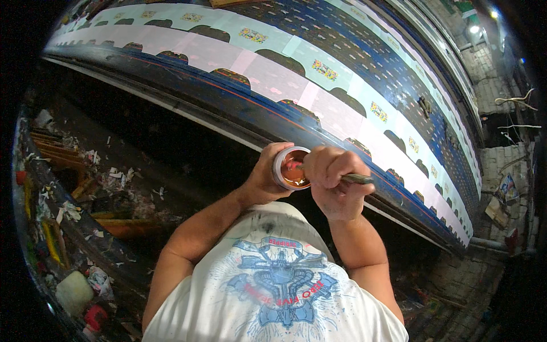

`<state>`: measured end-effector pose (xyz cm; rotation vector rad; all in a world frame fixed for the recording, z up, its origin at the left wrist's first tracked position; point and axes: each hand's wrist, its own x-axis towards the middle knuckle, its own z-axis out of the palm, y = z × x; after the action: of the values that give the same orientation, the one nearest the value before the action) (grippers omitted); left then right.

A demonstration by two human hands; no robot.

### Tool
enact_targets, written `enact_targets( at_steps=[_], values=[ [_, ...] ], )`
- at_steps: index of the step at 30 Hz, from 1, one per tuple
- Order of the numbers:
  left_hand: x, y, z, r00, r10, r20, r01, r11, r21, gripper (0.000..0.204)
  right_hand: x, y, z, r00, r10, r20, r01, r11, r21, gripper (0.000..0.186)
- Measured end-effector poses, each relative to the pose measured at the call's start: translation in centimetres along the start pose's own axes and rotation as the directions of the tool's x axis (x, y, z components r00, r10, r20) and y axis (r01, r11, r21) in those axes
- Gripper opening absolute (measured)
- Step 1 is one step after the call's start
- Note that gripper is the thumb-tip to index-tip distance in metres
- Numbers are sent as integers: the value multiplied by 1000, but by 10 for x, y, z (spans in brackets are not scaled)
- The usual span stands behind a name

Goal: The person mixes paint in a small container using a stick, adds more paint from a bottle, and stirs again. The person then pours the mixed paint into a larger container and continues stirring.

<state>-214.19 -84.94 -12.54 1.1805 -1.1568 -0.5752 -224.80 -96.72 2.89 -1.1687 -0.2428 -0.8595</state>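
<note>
My left hand point(263, 178) is wrapped round a small round tub point(277, 172) with a pale rim, held in front of my shirt and tilted toward me. Its inside looks orange-red and shiny, with a pink patch near the middle. Right beside the tub's mouth, my right hand point(338, 181) is closed in a fist round a stick-like tool point(359, 179). One dark end sticks out past the fist on the right. The tool's other end seems to reach into the tub, but my fingers mostly hide it, so its kind is unclear.
A long dark-edged table point(188, 80) runs across ahead, bearing pale pink and mint fabric panels point(273, 74) with dark shapes. On the left lie scraps point(71, 211), wooden slats point(57, 154) and a whitish block point(74, 289). Paved floor point(498, 171) lies to the right.
</note>
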Motion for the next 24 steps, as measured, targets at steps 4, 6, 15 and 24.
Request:
enact_targets(
  at_steps=[4,6,15,24],
  values=[
    [1,1,1,1000,17,-23,-17,1000,-10,114,7,-32,-22,958,262,115,-245,959,-145,76],
    [2,-1,1,999,25,-22,-26,1000,-13,114,16,-22,-15,992,95,84,-78,980,-183,77],
    [1,4,0,1000,14,-22,-14,1000,-9,115,19,-16,-12,986,39,160,-13,987,-163,80],
    [2,3,1,999,20,-31,-20,1000,-9,115,11,-9,-1,999,9,36,-8,999,-31,81]
  ],
)
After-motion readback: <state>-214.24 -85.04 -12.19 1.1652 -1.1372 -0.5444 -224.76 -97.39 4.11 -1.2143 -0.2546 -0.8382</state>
